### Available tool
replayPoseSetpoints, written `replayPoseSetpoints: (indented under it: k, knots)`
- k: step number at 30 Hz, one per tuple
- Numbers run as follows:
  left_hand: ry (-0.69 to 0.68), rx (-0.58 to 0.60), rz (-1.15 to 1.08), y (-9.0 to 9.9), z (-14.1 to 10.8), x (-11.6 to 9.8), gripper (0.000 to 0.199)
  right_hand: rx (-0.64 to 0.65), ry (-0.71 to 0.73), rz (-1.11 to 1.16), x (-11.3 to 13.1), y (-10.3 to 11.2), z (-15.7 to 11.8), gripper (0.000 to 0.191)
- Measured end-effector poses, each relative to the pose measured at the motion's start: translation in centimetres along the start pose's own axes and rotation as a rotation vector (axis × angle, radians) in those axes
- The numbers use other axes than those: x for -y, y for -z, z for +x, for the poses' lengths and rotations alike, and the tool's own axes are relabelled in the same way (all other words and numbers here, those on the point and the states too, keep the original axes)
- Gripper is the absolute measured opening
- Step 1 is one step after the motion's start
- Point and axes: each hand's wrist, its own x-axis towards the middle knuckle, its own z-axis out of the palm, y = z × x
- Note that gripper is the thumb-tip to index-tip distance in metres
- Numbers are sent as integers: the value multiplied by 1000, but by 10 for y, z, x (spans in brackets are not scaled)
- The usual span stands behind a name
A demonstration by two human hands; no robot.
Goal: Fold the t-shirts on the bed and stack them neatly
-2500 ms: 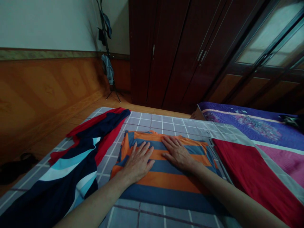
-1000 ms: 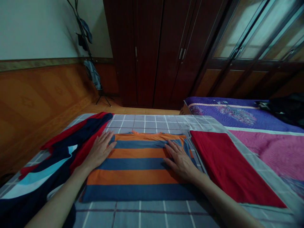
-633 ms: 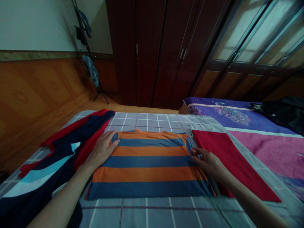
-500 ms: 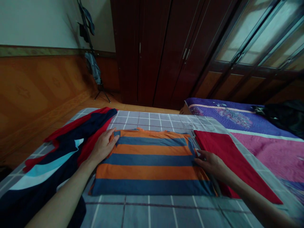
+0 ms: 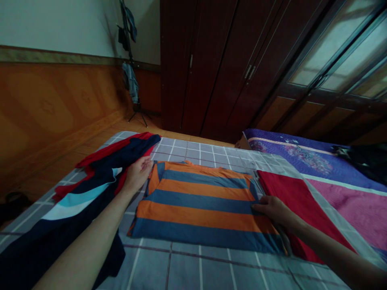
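An orange and blue-grey striped T-shirt [image 5: 199, 205] lies flat on the checked cloth, its neckline away from me and its lower edge straight. My left hand [image 5: 140, 173] is beside the shirt's upper left sleeve. Its fingers are bunched and blurred, so their grip is unclear. On the opposite side, my right hand [image 5: 275, 210] pinches the shirt's right edge between thumb and fingers. A flat red folded garment [image 5: 298, 205] lies partly beneath my right hand and forearm. To the left, a navy, red and white garment [image 5: 99, 173] lies spread out, partly hidden under my left forearm.
The grey checked cloth [image 5: 184, 266] covers the surface under the clothes. Behind on the right is a bed with a purple and pink cover [image 5: 329, 193] and a dark item [image 5: 363, 159]. A dark wooden wardrobe [image 5: 211, 72] and a coat stand [image 5: 130, 60] are at the back.
The view has shifted and tilted a little. My left hand has moved off the shirt's top left corner to its outer side, uncovering the sleeve. My right hand stays at the right edge.
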Motion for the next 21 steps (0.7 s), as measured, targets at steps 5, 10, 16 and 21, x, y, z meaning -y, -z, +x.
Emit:
replayPoseSetpoints:
  k: [5, 10, 16, 21]
  knots:
    - [30, -18, -8, 1, 0, -2, 44, 134, -107, 458, 27, 2, -22, 19]
    - [12, -29, -53, 1, -2, -3, 43, 333, -208, 861, 46, 3, -37, 35]
    - [58, -24, -234, 0, 0, -5, 42, 382, -191, 953, 45, 4, -28, 51]
    - [122, 33, -377, 0, 0, -6, 46, 340, -14, 1001, 91, -6, -26, 66]
